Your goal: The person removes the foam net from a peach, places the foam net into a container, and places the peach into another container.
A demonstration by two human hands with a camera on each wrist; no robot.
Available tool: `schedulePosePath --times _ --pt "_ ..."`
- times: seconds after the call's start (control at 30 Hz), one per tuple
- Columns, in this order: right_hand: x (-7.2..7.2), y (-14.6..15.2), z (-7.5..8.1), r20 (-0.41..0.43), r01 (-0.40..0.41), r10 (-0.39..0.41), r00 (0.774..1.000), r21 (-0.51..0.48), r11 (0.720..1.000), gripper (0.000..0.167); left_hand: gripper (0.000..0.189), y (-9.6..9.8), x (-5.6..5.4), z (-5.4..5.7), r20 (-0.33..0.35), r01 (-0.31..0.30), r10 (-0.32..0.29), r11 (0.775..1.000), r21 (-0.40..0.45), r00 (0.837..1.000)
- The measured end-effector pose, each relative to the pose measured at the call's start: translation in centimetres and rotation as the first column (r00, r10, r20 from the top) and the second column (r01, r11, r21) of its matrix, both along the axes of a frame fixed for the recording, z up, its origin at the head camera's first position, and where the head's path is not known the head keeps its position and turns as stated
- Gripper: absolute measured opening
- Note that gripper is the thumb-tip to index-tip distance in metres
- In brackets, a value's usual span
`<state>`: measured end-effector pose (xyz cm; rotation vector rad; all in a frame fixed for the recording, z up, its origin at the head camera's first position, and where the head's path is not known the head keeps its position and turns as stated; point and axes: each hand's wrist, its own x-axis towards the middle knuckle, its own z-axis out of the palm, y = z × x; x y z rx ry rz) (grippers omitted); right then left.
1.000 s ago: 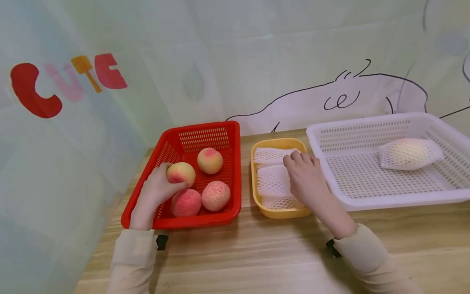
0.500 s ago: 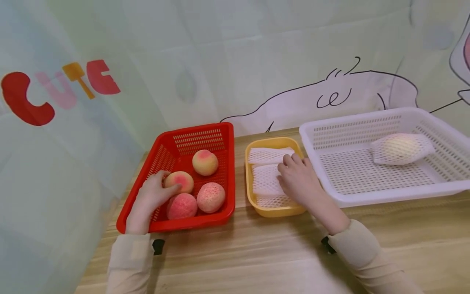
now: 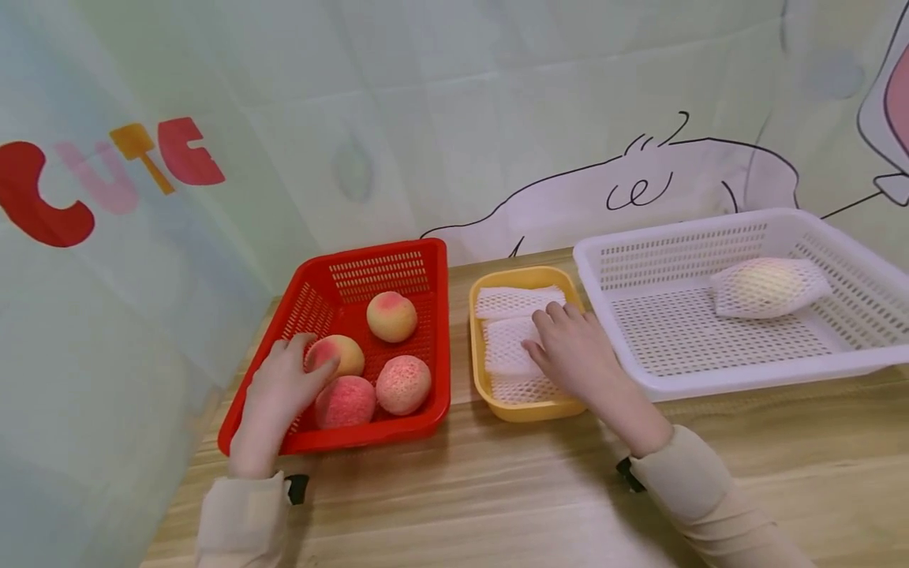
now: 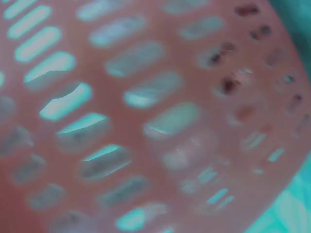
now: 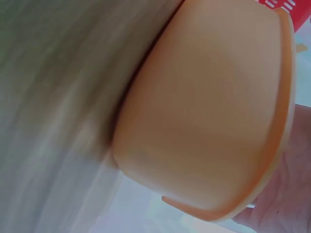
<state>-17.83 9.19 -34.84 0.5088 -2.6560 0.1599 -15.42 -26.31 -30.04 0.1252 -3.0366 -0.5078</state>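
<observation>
In the head view my left hand (image 3: 282, 380) reaches into the red basket (image 3: 440, 355), thumb and fingers around a yellow-pink peach (image 3: 346, 354). Beside it lie a deep pink peach (image 3: 346, 402), a speckled pink one (image 3: 403, 385) and a yellow one (image 3: 392, 317). My right hand (image 3: 577, 351) rests over white foam net sleeves (image 3: 507, 347) in the yellow tray (image 3: 477, 371), thumb spread from the fingers. Its fingertips are hidden against the sleeves. The right wrist view catches the tray's outer wall (image 5: 204, 107) with part of the palm (image 5: 286, 189) behind it.
A white basket (image 3: 639, 383) at the right holds a peach in a foam net (image 3: 770, 288). All containers stand on a wooden table (image 3: 461, 505), with a printed cloth (image 3: 426, 118) behind and at the left. The red basket's slotted wall (image 4: 146, 116) fills the left wrist view.
My left hand has lowered the peach slightly toward the near left of the red basket, and the peach has turned. My right hand's thumb has spread out over the sleeves. The head view has shifted.
</observation>
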Motion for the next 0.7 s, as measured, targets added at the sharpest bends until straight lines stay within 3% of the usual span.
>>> schedulePosePath --times 0.2,0.47,0.7 --pt "0.4 0.1 0.7 -0.037 -0.022 0.02 0.999 -0.058 0.998 0.032 0.062 2.5 1.1 1.2 -0.084 0.024 -0.023 1.0 0.009 0.996" --pt "0.6 0.4 1.7 0.026 -0.026 0.03 0.999 -0.13 0.991 0.037 0.059 5.9 2.5 2.1 -0.174 0.103 -0.096 0.994 0.031 0.98" --pt "0.8 1.1 2.8 0.011 -0.043 0.045 0.999 -0.183 0.982 0.036 0.06 8.6 2.5 2.2 -0.238 0.164 -0.153 0.986 0.026 0.959"
